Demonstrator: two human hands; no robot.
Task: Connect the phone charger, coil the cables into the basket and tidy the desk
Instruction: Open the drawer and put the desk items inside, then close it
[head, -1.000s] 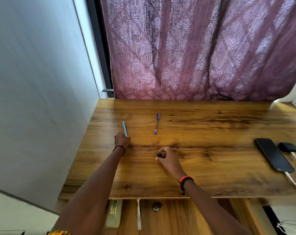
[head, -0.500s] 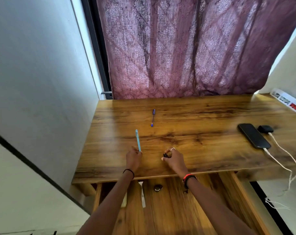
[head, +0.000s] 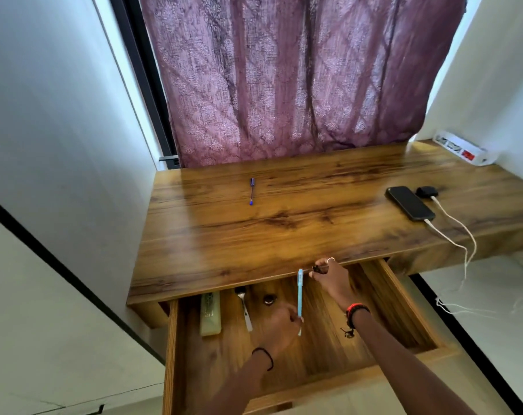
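Observation:
My left hand (head: 279,323) grips a light blue pen (head: 300,292), held upright over the open wooden drawer (head: 410,319). At the desk's front edge my right hand (head: 329,278) pinches a small dark object (head: 315,268) between its fingertips. A blue pen (head: 252,191) lies alone on the wooden desk (head: 284,229) toward the back. A black phone (head: 410,203) rests at the right with a white charger cable (head: 451,235) plugged into it. The cable drops over the desk edge to the floor. A small black case (head: 427,191) sits beside the phone.
Inside the drawer lie a pale green remote-like bar (head: 210,314), a fork (head: 244,307) and a small round dark thing (head: 268,300). A white power strip (head: 460,151) sits at the desk's back right corner. A purple curtain (head: 284,79) hangs behind; a wall closes the left side.
Both hands have drawn back from the desk top toward the drawer. The left hand carried the light blue pen off the desk and now holds it over the drawer. The view has pulled back.

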